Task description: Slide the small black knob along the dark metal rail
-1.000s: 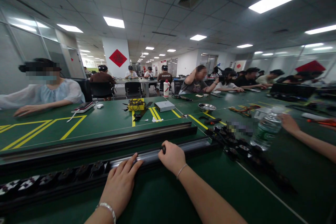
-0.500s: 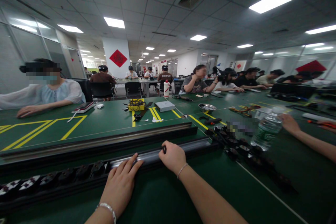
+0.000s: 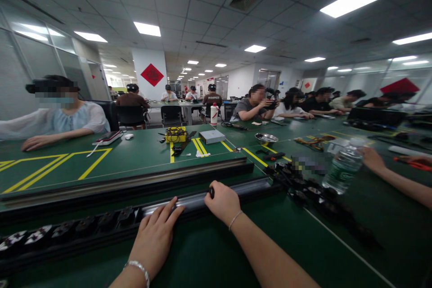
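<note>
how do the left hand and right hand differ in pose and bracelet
The left hand lies with its fingers extended over the near rail, while the right hand is curled around a small dark piece. The left hand's wrist wears a wider bracelet; the right hand's wrist wears a thin bracelet. Both hands are ungloved and at that rail.

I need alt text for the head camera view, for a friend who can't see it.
A bare left hand rests on a long silvery rail, where the right hand grips a small dark piece. Beyond, people sit along green tables.
</note>
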`<state>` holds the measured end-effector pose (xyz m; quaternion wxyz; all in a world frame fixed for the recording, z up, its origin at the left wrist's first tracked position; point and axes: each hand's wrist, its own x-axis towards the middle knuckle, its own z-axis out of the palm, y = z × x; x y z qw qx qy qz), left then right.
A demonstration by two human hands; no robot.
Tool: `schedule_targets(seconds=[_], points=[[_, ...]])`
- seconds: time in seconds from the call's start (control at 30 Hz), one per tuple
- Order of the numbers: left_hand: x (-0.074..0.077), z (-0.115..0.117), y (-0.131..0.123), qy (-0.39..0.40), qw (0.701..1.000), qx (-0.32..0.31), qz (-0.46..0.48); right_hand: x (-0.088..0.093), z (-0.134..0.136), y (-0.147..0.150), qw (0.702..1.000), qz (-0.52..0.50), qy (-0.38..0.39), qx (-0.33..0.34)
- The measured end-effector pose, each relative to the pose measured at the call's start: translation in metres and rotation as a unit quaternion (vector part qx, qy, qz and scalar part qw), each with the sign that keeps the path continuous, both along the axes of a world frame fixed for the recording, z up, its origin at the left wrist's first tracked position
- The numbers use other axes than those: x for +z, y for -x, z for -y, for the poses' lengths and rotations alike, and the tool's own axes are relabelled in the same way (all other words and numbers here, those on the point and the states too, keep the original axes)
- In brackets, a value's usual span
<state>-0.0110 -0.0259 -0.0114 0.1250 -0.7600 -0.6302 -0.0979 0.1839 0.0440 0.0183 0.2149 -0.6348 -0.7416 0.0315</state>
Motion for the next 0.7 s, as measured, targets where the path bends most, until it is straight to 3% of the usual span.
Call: schedule_targets(seconds=[0.7], points=[[0.0009,0.0,0.0007,0.01,1.0,0.0,0.004,-0.001,-0.0018,0.0005,1.0,-0.012,-0.003,0.001]])
